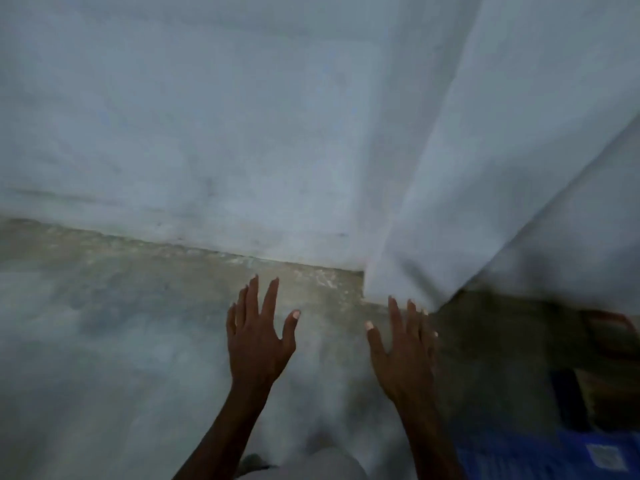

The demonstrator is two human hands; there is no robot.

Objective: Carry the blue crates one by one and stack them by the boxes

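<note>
Above a dusty concrete floor (114, 341), where it meets a pale painted wall (194, 126), we see two bare hands held out in front of the person, palms facing down. The left hand (258, 336) has its fingers straight and spread wide, thumb out to the side, and it grasps nothing. The right hand (405, 348) is just the same, fingers extended and released, holding nothing; its fingertips lie near the bottom corner of a jutting pillar (460, 168) of the wall. The two hands are apart, with bare floor between them. In the bottom right corner we find part of a blue crate (519, 455) on the floor, just beside the right forearm. A pale square label (604, 457) sits on the crate, but the view is too blurred for us to read any writing on it. Beyond the crate, dark brownish shapes (609, 393) lie in shadow; we cannot tell what they are.
</note>
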